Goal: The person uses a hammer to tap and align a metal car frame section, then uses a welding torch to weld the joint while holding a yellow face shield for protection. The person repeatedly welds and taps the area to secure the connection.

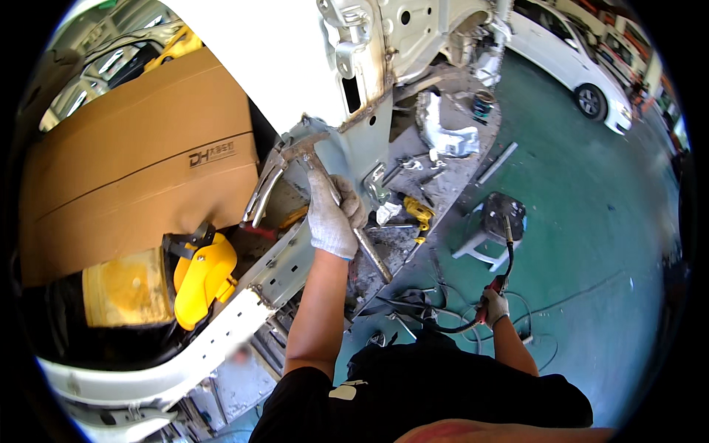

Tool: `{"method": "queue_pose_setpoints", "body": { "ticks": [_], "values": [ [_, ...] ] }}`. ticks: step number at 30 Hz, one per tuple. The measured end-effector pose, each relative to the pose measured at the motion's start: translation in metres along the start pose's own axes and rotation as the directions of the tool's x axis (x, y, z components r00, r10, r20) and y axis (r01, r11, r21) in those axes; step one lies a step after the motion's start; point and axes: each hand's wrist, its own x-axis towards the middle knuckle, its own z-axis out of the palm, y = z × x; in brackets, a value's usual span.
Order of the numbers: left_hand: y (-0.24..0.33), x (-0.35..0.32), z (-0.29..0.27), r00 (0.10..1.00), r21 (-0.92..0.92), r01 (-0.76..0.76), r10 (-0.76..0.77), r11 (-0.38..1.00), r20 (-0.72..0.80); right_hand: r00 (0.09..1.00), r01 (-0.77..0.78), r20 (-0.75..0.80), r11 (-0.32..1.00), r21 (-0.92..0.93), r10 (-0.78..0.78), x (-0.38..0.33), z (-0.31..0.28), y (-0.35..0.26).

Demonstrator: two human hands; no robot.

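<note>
Against the grey car-body panel (347, 151), my left hand (332, 214) is clamped on one hammer (336, 196).
Low to my right, my right hand (493, 304) grips one welding torch (502, 262) over the green workshop floor (591, 221), which lies open toward one white car (569, 52); one cardboard box (133, 162) crowds my left.

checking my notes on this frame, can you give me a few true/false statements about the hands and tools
1. The left hand wears a white work glove and grips a hammer. True.
2. The hammer head rests on the green floor. False: it is up against the grey car body panel.
3. The right hand holds a red-handled welding torch with a black cable. True.
4. The right hand touches the white stool. False: it is apart from it, lower in the picture.
</note>
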Motion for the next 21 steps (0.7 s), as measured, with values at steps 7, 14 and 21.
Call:
{"method": "queue_pose_setpoints", "body": {
  "ticks": [7, 14, 21],
  "values": [
    [0.015, -0.052, -0.058, 0.965, 0.253, -0.159, 0.096, 0.954, 0.242, 0.986, 0.146, -0.09, 0.985, 0.092, -0.138, -0.122, 0.005, 0.064],
    [0.008, -0.156, -0.187, 0.992, 0.396, -0.017, -0.034, 0.918, 0.122, 0.983, 0.106, -0.141, 0.989, -0.102, -0.12, -0.198, 0.006, 0.121],
    [0.007, -0.202, -0.286, 0.988, 0.272, -0.094, 0.055, 0.958, 0.147, 0.993, 0.07, -0.077, 0.967, -0.246, -0.091, -0.269, -0.006, 0.139]
  ]
}}
